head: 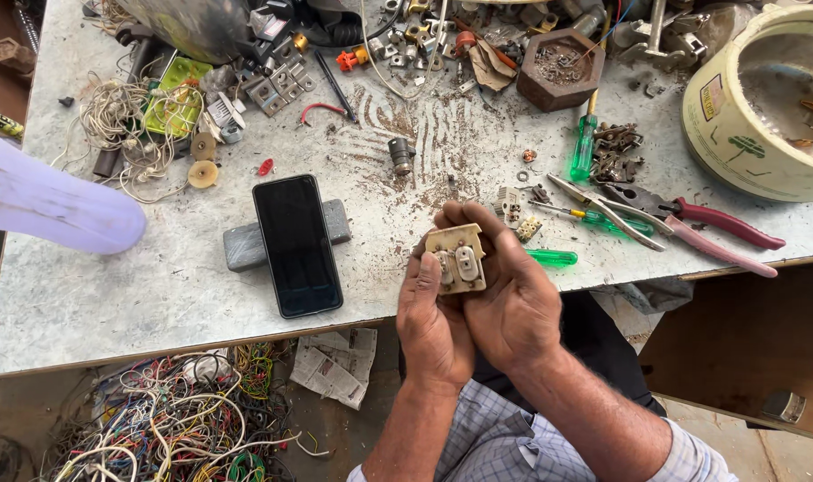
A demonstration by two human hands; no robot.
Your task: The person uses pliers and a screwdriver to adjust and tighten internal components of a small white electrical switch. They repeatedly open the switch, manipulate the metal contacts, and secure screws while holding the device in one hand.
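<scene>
Small cream switch block (pixel 457 259), squarish, yellowed and grimy, two pale rocker-like inserts side by side on the upper face, brownish stains at the edges. Held in the air just in front of the near table edge (pixel 201 344), over the lap, not touching the tabletop.

Left hand (pixel 433 317) under and beside the block, thumb pressed along its left side, fingers curled beneath, closed on the block. Right hand (pixel 512 299) wrapped round the right side and top, fingers hooked over the far edge, thumb on the face, also gripping it. Both forearms coming up from bottom of frame, checked sleeves rolled near the elbows.

Just beyond the hands: green-handled screwdriver (pixel 554 258) partly behind the right hand, second green screwdriver (pixel 583 150) further back, pink-handled pliers (pixel 683 223), small terminal pieces (pixel 510 207). Left of the hands, black phone (pixel 297 244) lying screen-up across a grey block (pixel 239 246). Further out: tangle of white wire (pixel 121 125), hexagonal wooden tray (pixel 560 67) of small parts, cream round appliance shell (pixel 763 98) at right edge, cut off. Heap of coloured wires (pixel 174 419) on the floor below the table.

Underside and back of the switch block hidden by palms. Blurred pale lilac shape (pixel 49 201) at left edge, cannot tell what. Far clutter too small to sort.
</scene>
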